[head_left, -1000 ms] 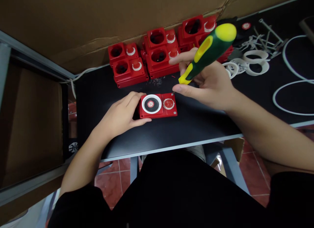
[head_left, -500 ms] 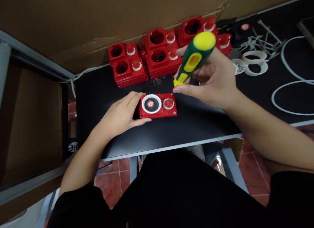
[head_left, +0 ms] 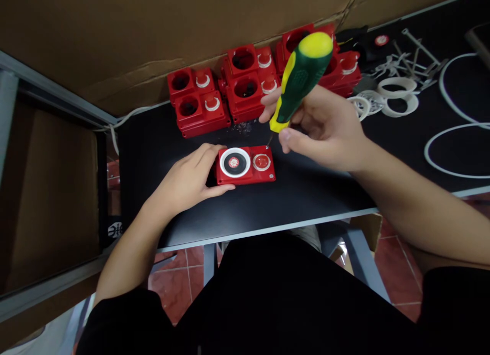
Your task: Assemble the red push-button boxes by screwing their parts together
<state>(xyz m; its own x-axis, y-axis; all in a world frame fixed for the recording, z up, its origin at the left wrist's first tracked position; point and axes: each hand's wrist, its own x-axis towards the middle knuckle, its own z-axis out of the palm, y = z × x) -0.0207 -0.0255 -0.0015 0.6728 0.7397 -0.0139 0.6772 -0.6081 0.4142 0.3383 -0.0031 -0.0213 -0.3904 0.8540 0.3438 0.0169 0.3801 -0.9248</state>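
Note:
My left hand (head_left: 193,174) grips the left end of a small red box (head_left: 253,174), thumb along its front edge and fingers behind. The box lies flat on the black tabletop (head_left: 229,217). On its face are a white ring with a black disc (head_left: 234,162) and a round red button (head_left: 262,162). My right hand (head_left: 325,128) holds a green and yellow screwdriver (head_left: 298,79) tilted, the handle between thumb and fingers. Its thin shaft points down to a screw (head_left: 267,147) at the box's back right corner. Another screw (head_left: 271,176) sits in the front right corner.
Several red housings (head_left: 202,112) with round openings stand stacked along the cardboard wall (head_left: 115,33). To the right lie white rings (head_left: 400,105), loose metal parts (head_left: 417,59) and white cable loops (head_left: 426,151). Dark crumbs (head_left: 243,126) are scattered behind the box.
The screwdriver handle has turned, its yellow inset giving way to a green grip face. My right fingers have shifted and loosened around it. The box and my left hand stay almost in place.

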